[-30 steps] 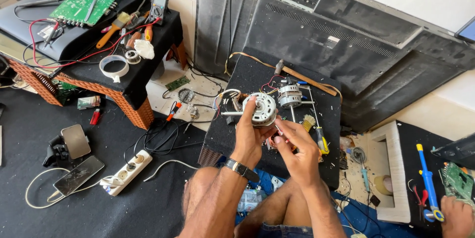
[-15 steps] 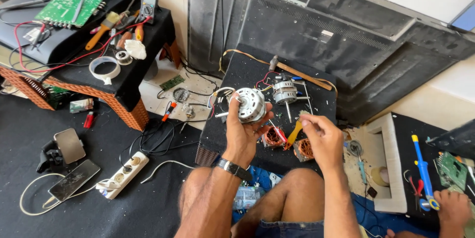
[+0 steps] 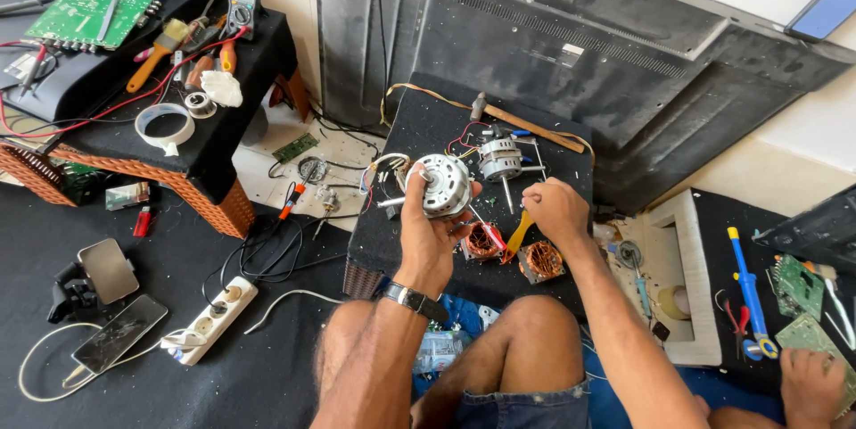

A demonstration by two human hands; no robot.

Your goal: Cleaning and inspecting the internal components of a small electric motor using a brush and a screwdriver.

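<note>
My left hand [image 3: 426,233] grips a round silver fan motor [image 3: 443,185] with a shaft and loose coloured wires, held above a small black-covered stool [image 3: 419,139]. My right hand [image 3: 553,208] is closed over the handle of a yellow screwdriver [image 3: 517,235] lying on the stool. Two copper-wound coils [image 3: 482,241] [image 3: 542,260] sit just below that hand. A second silver motor part [image 3: 500,160] with a shaft stands behind, beside a wooden-handled hammer [image 3: 517,121].
A low wicker table [image 3: 218,206] at left carries a green circuit board [image 3: 89,1], a multimeter [image 3: 242,3], a brush and a tape roll. A power strip [image 3: 214,320], phone and mirror lie on the floor. Another person's hand [image 3: 810,384] is at bottom right near blue tools.
My right hand left the motor and moved right and down onto the yellow screwdriver. My left hand keeps holding the motor, slightly raised. The view shifted a little.
</note>
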